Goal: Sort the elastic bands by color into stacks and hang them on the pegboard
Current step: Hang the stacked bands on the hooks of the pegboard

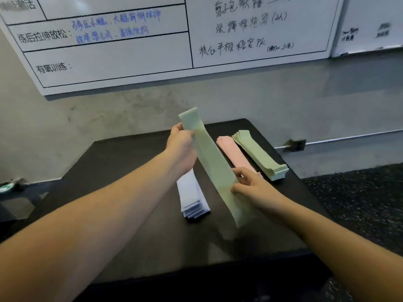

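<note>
A pale green elastic band (214, 164) is held up in the air above the black table (122, 171). My left hand (182, 149) grips it near its upper end. My right hand (250, 185) pinches it lower down, and its bottom end hangs free. On the table lie three stacks: light lavender-white bands (192, 197) under my left wrist, pink bands (234, 154) in the middle, and green bands (260, 158) at the right.
A large whiteboard (130, 51) with handwriting leans on the concrete wall behind the table, and a second board (370, 25) stands at the right. Dark speckled floor (359, 203) lies right of the table. No pegboard is in view.
</note>
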